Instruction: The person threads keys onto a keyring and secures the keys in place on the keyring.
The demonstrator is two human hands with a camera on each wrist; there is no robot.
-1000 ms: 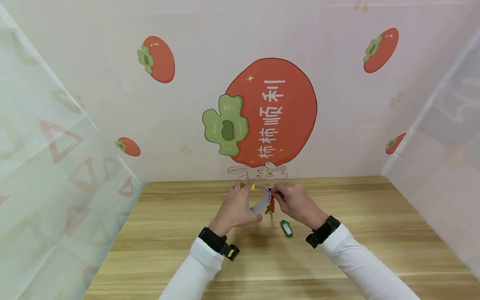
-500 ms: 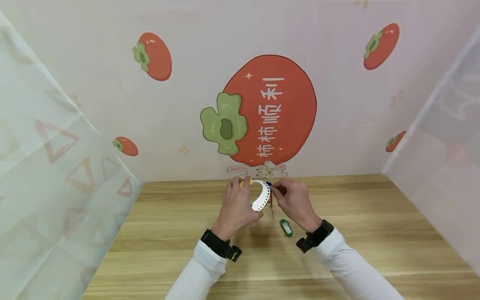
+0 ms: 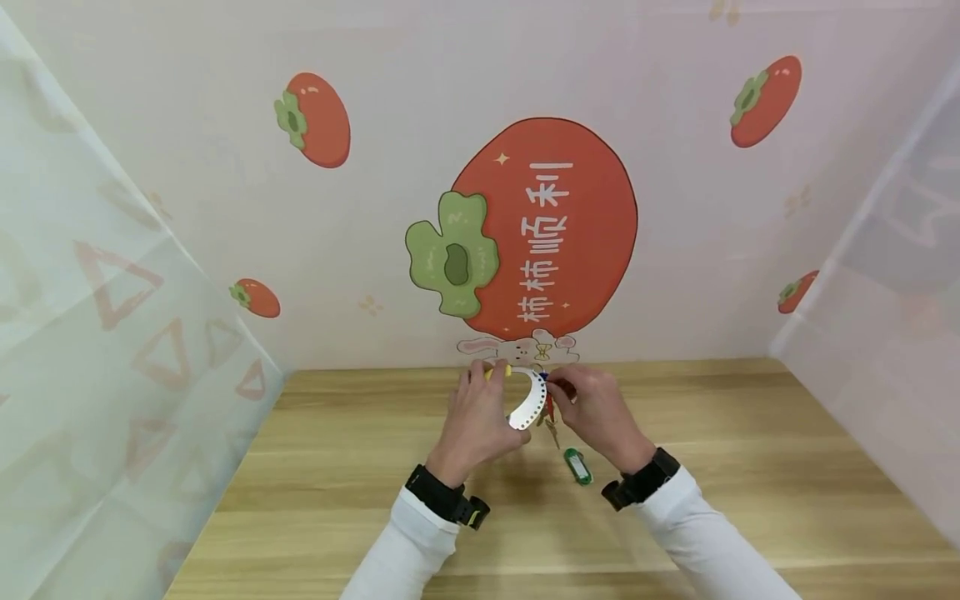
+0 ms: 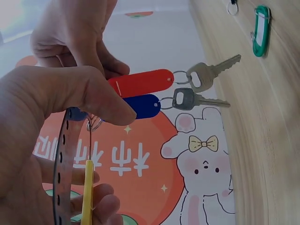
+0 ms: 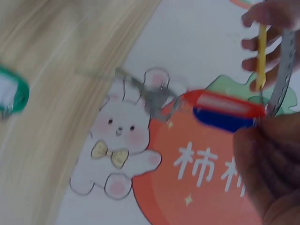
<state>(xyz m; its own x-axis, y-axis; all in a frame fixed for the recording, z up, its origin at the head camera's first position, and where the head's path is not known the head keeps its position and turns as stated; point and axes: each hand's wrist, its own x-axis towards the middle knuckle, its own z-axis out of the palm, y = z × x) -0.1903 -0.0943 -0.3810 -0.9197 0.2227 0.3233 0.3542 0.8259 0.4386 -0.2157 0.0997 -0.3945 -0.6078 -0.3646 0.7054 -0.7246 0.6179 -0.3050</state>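
My left hand (image 3: 480,417) grips a white crescent-shaped strip (image 3: 531,407) with a row of small holes along its outer edge. Beside the strip, against the fingers, is a slim yellow handle (image 4: 88,192) with a thin metal shaft. My right hand (image 3: 596,410) pinches the end of a red key tag (image 4: 145,80) close to the strip's edge. A blue key tag (image 4: 147,106) hangs alongside it, partly behind my left thumb in the left wrist view. From each tag's ring hangs a metal key (image 4: 201,77). What the right fingertips cover is hidden.
On the wooden table (image 3: 337,500) a green key tag (image 3: 578,467) lies below the hands. Behind stands a wall sheet (image 3: 675,250) printed with persimmons and a rabbit. A small ring with a black piece (image 4: 232,6) shows at the left wrist view's top edge.
The white strip has tilted so that its face shows more than a second ago. The hanging keys have swung a little, and both hands stay close together in much the same place.
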